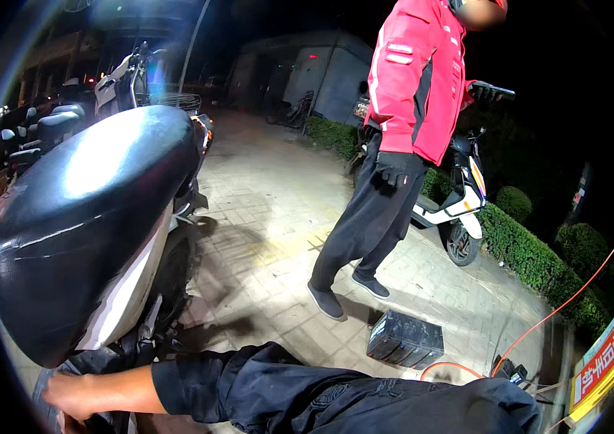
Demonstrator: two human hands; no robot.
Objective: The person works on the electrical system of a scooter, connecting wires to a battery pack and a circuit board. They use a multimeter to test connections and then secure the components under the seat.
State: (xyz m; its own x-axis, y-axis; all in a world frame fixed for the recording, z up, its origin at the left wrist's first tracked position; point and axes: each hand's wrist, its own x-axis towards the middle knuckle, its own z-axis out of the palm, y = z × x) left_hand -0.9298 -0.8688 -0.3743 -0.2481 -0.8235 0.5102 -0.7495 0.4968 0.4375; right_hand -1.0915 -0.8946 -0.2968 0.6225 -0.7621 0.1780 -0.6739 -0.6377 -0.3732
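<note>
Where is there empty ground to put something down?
Bare paving lies between the black scooter seat and the standing person's legs, with another patch between the black box and the hedge. It's crowded where the orange cable runs by the yellow sign, and around the bare hand below the seat.

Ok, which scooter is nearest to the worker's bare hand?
The scooter with the large black seat, left foreground: the bare hand is below that seat. Others, like the white scooter by the hedge, stand farther off.
</note>
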